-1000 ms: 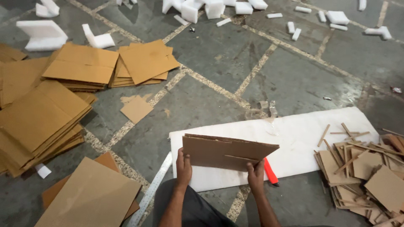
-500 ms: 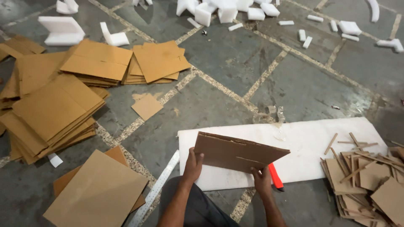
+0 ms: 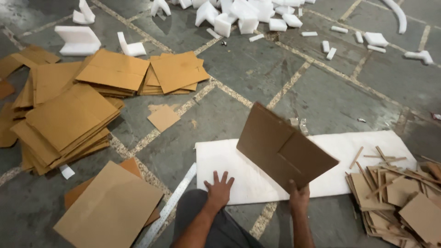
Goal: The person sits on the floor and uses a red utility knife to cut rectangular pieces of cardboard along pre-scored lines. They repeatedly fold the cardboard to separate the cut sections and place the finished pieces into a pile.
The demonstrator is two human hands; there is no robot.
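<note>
On the near edge of a white foam sheet (image 3: 349, 151) that lies flat on the stone floor (image 3: 321, 87), the left hand (image 3: 219, 188) rests palm down with its fingers spread, gripping nothing. Just to its right, the right hand (image 3: 299, 197) grasps the lower corner of a brown cardboard piece (image 3: 282, 149) and holds it tilted up above the sheet, its creased face turned toward the camera and its far corner raised over the sheet's back edge. A metal ruler (image 3: 169, 205) lies on the floor just off the sheet's near left corner, running down toward the person's dark trouser leg (image 3: 216, 229).

Beside the sheet's right end sits a pile of cardboard offcuts (image 3: 399, 202), small squares mixed with thin strips, some strips lying over the sheet's right edge. Left of the ruler, near the bottom edge of the floor in view, a large cardboard panel (image 3: 110, 209) lies over another. Farther left, stacks of flattened cardboard (image 3: 69, 124) spread across the floor, with two more stacks (image 3: 142, 71) behind them and one small cardboard scrap (image 3: 163, 118) between the stacks and the sheet. Along the far edge of the floor, white foam blocks (image 3: 243, 16) lie scattered, well apart from the hands.
</note>
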